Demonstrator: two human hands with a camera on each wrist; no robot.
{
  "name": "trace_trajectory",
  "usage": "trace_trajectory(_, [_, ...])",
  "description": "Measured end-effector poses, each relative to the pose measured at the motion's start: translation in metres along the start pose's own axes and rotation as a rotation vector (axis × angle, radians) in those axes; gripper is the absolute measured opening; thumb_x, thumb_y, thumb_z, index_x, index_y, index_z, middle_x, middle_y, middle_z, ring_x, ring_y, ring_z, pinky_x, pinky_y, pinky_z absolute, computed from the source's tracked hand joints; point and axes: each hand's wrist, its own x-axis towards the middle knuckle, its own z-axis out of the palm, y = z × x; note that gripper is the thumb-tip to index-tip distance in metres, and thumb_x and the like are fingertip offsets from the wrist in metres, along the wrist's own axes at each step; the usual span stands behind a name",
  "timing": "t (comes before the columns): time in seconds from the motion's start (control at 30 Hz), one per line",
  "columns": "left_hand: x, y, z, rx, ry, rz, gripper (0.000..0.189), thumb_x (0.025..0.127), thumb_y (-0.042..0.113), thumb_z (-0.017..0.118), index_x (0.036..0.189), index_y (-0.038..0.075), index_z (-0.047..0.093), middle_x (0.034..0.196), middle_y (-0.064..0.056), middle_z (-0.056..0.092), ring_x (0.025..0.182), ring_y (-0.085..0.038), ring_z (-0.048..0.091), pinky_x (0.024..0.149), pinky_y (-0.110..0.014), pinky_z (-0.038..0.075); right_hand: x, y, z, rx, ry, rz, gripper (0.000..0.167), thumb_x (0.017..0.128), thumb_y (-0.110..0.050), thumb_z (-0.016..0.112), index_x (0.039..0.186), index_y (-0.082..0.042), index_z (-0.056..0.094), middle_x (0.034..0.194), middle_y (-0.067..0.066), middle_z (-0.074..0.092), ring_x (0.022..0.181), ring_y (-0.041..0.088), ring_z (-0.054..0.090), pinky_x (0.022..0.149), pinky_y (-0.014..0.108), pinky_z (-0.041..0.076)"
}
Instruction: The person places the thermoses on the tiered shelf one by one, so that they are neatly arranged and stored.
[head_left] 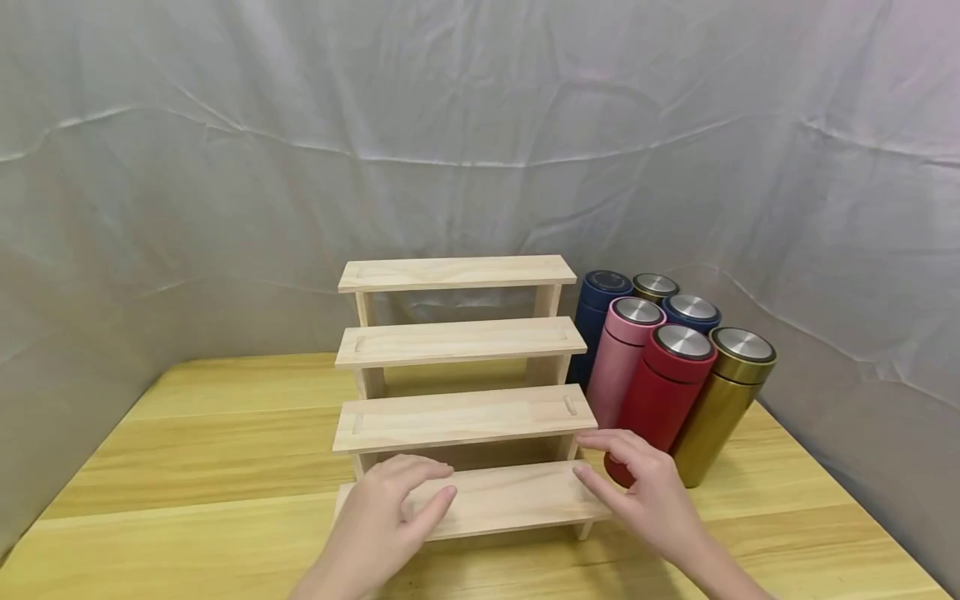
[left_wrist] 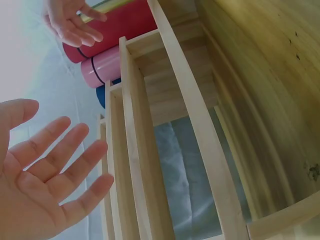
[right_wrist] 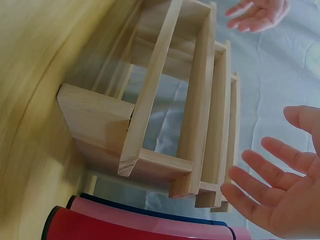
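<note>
A stepped wooden display stand (head_left: 465,340) with several pale shelves stands upright on the table. My left hand (head_left: 382,517) hovers over the left part of its lowest shelf (head_left: 510,500), fingers spread and slightly bent, with nothing in it. Over the right end of that shelf is my right hand (head_left: 648,496), also holding nothing. The left wrist view shows the left fingers (left_wrist: 75,170) apart from the shelf edges. In the right wrist view, the right fingers (right_wrist: 270,175) are likewise relaxed and spread beside the stand.
Several metal-lidded flasks crowd the stand's right side: a red flask (head_left: 666,392), a gold flask (head_left: 723,408), a pink flask (head_left: 622,358), and dark blue ones (head_left: 596,321) behind. The yellow wooden table (head_left: 187,467) meets a grey cloth backdrop (head_left: 450,167).
</note>
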Motion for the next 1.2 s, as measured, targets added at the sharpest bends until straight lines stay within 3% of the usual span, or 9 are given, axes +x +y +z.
trace_trajectory(0.1, [-0.001,-0.001,-0.003,-0.078,-0.036,-0.077,0.013,0.078,0.014,0.068,0.090,0.016,0.068,0.093,0.015,0.062,0.093,-0.007,0.057,0.078,-0.034,0.047,0.000,0.002,-0.001,0.083,0.023,0.003,0.034,0.061,0.006,0.075,0.090,-0.009,0.067,0.089,0.000,0.064,0.080,0.007,0.057,0.071,0.011,0.043])
trace_trajectory(0.27, [-0.003,-0.004,-0.006,-0.143,-0.059,-0.130,0.012,0.080,0.014,0.066,0.092,0.017,0.067,0.094,0.017,0.062,0.094,-0.006,0.056,0.079,-0.034,0.046,-0.001,0.006,-0.004,0.143,0.053,0.032,0.034,0.061,0.012,0.073,0.087,-0.007,0.066,0.086,0.000,0.064,0.075,0.003,0.056,0.065,0.013,0.046])
trace_trajectory(0.4, [-0.004,-0.006,-0.008,-0.144,-0.065,-0.145,0.012,0.081,0.015,0.065,0.092,0.017,0.067,0.093,0.015,0.062,0.093,-0.005,0.056,0.079,-0.034,0.046,-0.001,0.010,-0.007,0.176,0.061,0.038,0.033,0.063,0.014,0.071,0.089,-0.007,0.066,0.087,0.000,0.064,0.072,0.004,0.057,0.061,0.015,0.047])
trace_trajectory(0.67, [-0.007,-0.013,-0.014,-0.122,-0.107,-0.118,0.010,0.083,0.017,0.063,0.092,0.016,0.067,0.093,0.013,0.062,0.092,-0.006,0.056,0.078,-0.033,0.046,-0.004,0.013,-0.016,0.188,0.072,0.078,0.030,0.066,0.013,0.069,0.088,-0.008,0.067,0.084,-0.002,0.064,0.067,0.005,0.058,0.057,0.015,0.046])
trace_trajectory(1.0, [-0.011,-0.019,-0.026,-0.109,-0.175,-0.163,0.013,0.087,0.023,0.059,0.093,0.015,0.066,0.094,0.013,0.062,0.091,-0.007,0.056,0.076,-0.033,0.047,-0.009,0.020,-0.029,0.138,0.105,0.147,0.032,0.066,0.016,0.067,0.085,-0.009,0.067,0.083,-0.008,0.063,0.074,0.001,0.055,0.059,0.012,0.043])
trace_trajectory(1.2, [-0.013,-0.024,-0.032,-0.121,-0.197,-0.207,0.017,0.087,0.024,0.058,0.100,0.015,0.064,0.097,0.006,0.063,0.092,-0.009,0.056,0.074,-0.036,0.048,-0.012,0.031,-0.035,0.157,0.120,0.148,0.026,0.070,0.013,0.066,0.087,-0.008,0.068,0.083,-0.003,0.064,0.071,0.002,0.054,0.060,0.011,0.042])
